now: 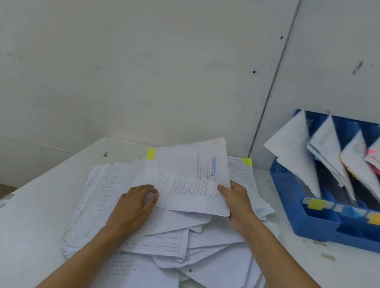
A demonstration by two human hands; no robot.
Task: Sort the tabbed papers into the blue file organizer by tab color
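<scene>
A messy pile of white printed papers (pixel 165 241) covers the middle of the white table. My right hand (pixel 236 201) grips the right edge of a sheet with a yellow tab (pixel 151 154) and holds it raised above the pile. My left hand (pixel 136 206) lies on the pile at that sheet's lower left corner, its fingers curled round the corner. A second yellow-tabbed sheet (pixel 247 161) lies behind. The blue file organizer (pixel 315 228) stands at the right, with papers leaning in its slots and yellow, blue and orange labels along its front.
A grey-white wall runs close behind the table, with a corner seam (pixel 274 82) just left of the organizer. The table's left edge (pixel 42 176) slants away toward the wall. Bare tabletop (pixel 334 274) shows in front of the organizer.
</scene>
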